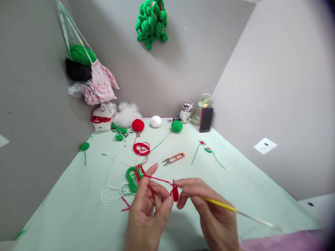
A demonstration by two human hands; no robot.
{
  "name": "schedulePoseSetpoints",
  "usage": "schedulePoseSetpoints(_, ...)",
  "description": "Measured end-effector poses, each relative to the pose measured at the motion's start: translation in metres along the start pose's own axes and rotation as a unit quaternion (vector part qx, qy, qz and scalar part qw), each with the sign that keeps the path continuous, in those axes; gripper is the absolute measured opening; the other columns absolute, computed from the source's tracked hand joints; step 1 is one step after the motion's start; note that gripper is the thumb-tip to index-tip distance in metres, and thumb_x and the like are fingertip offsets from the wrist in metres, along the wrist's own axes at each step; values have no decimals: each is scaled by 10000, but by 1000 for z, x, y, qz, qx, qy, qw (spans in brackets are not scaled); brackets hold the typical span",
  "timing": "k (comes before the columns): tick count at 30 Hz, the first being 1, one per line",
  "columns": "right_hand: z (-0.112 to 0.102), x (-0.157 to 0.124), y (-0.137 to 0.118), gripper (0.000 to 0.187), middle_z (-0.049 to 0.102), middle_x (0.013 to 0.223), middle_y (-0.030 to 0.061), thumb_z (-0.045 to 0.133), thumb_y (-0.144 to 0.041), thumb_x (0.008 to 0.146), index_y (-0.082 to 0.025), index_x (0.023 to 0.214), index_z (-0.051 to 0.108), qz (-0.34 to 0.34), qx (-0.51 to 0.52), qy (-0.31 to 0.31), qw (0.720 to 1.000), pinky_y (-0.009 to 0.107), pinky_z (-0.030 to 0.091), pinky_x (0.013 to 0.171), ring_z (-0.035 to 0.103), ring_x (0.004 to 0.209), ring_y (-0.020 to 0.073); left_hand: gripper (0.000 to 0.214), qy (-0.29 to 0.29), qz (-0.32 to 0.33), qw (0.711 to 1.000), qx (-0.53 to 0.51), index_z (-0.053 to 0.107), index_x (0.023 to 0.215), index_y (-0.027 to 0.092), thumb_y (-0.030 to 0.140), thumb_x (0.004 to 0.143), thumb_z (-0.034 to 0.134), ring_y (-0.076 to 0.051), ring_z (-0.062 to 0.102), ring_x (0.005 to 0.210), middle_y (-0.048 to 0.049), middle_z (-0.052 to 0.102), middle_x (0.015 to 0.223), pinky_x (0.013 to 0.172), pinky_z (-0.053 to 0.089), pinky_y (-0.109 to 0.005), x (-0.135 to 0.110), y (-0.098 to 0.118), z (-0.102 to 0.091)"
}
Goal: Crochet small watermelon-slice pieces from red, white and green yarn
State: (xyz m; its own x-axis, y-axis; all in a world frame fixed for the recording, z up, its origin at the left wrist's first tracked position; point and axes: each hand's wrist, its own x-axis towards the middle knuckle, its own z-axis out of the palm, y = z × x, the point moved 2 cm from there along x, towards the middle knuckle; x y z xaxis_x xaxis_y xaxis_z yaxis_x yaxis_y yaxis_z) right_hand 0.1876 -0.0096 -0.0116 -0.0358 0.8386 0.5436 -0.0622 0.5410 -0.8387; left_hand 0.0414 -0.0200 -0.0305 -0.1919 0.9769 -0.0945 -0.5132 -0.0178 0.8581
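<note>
My left hand [146, 212] has its forefinger raised with red yarn [157, 178] running taut over it. Its thumb and other fingers pinch a small red crochet piece [175, 192]. My right hand [209, 209] grips a yellow-handled crochet hook [222, 205] whose tip meets the red piece. The yarn trails back to a loose red tangle [141, 148] and a red yarn ball [138, 125] on the pale green table [78, 209].
Orange thread snips [173, 159] lie just beyond my hands. Loose green yarn [131, 177] and white yarn [111, 193] lie to the left. White and green yarn balls, a jar of tools, a bottle and a phone [206, 119] stand at the back. Two small finished pieces [208, 150] lie right.
</note>
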Motion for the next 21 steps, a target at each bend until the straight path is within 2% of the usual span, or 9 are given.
schedulePoseSetpoints(2, 0, 5, 4, 175, 862, 1052, 51, 670, -313, 1065, -307, 1068, 844, 41, 65, 3, 997, 305, 670, 757, 758, 647, 131, 676, -17, -15, 999, -23, 672, 1471, 303, 321, 833, 894, -135, 593, 741, 31, 649, 785, 764, 510, -241, 3, 4, 0)
schedulePoseSetpoints(4, 0, 9, 7, 180, 860, 983, 44, 674, -357, 1060, -285, 1025, 834, 91, 127, -3, 988, 278, 651, 654, 740, 577, 123, 550, -37, -38, 997, -48, 765, 1345, 292, 303, 814, 906, -125, 569, 718, 22, 657, 786, 706, 484, -225, 6, 7, -2)
schedulePoseSetpoints(7, 0, 11, 5, 219, 848, 931, 60, 638, -362, 1077, -244, 1012, 811, 111, 132, -16, 985, 278, 636, 597, 745, 576, 144, 471, -40, -62, 996, -53, 817, 1256, 269, 297, 797, 918, -133, 569, 751, 0, 672, 815, 717, 475, -223, 8, 12, -4)
schedulePoseSetpoints(9, -2, 9, 0, 235, 838, 920, 67, 588, -322, 1101, -241, 1048, 803, 53, 54, -12, 997, 304, 653, 649, 762, 631, 163, 502, -29, -62, 997, -39, 799, 1294, 272, 311, 807, 914, -143, 578, 774, -4, 676, 839, 734, 480, -230, 5, 13, -4)
schedulePoseSetpoints(11, -2, 5, -5, 220, 837, 947, 75, 588, -270, 1094, -261, 1118, 807, -38, -77, -37, 996, 324, 670, 726, 795, 759, 197, 579, -23, -62, 997, -32, 756, 1366, 286, 335, 812, 916, -151, 587, 788, 1, 680, 844, 735, 482, -234, 2, 13, -3)
schedulePoseSetpoints(14, 1, -3, -5, 313, 843, 1049, 77, 671, -155, 1024, -329, 1249, 800, -167, -259, -100, 946, 328, 678, 810, 808, 936, 234, 678, -27, -118, 991, -60, 729, 1410, 282, 352, 774, 953, -157, 611, 821, 0, 688, 862, 784, 502, -249, -1, 10, -2)
schedulePoseSetpoints(16, 1, -7, -2, 395, 830, 1106, 73, 695, -127, 1002, -370, 1302, 782, -199, -298, -93, 929, 328, 677, 818, 798, 962, 234, 691, -38, -185, 978, -92, 760, 1372, 262, 358, 727, 988, -140, 606, 792, -4, 688, 879, 810, 511, -259, 1, 8, -3)
schedulePoseSetpoints(18, -2, -7, 0, 331, 810, 1103, 85, 653, -188, 1044, -352, 1302, 780, -178, -255, -62, 949, 340, 671, 791, 782, 956, 235, 665, -54, -232, 965, -109, 793, 1324, 233, 354, 704, 1003, -97, 540, 675, 8, 669, 841, 797, 510, -264, 4, 8, -6)
schedulePoseSetpoints(21, -5, -1, 2, 247, 780, 952, 84, 572, -265, 1097, -273, 1172, 807, -90, -106, -15, 990, 347, 642, 726, 742, 842, 220, 575, -56, -233, 964, -112, 809, 1285, 200, 344, 753, 972, -74, 416, 562, 82, 511, 614, 771, 494, -258, 8, 11, -9)
